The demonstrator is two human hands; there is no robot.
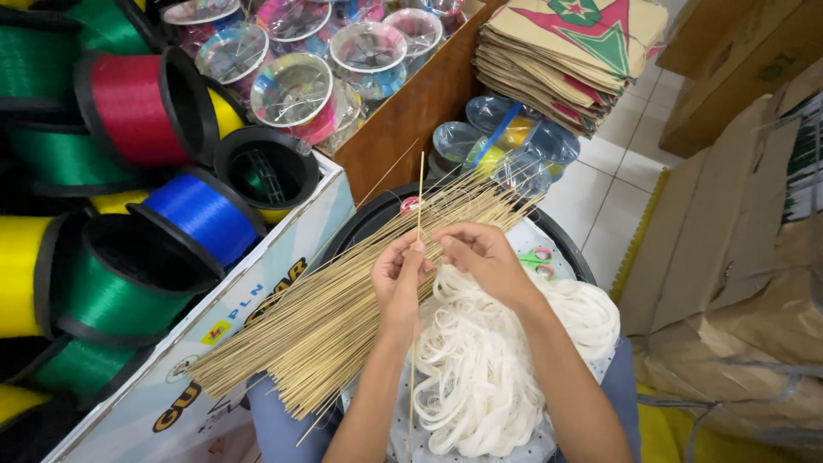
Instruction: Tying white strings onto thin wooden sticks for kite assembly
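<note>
Spools of coloured line [129, 111] are crowding the background as the left hand [399, 279] and right hand [480, 253] are pinching one thin bamboo stick [418, 257] above white bands [480, 369].

Spools of red [137, 107], blue [206, 216] and green line [111, 296] are stacked at nine o'clock; folded paper kites [570, 56] are piled at one o'clock, cardboard boxes [729, 223] at three.
</note>
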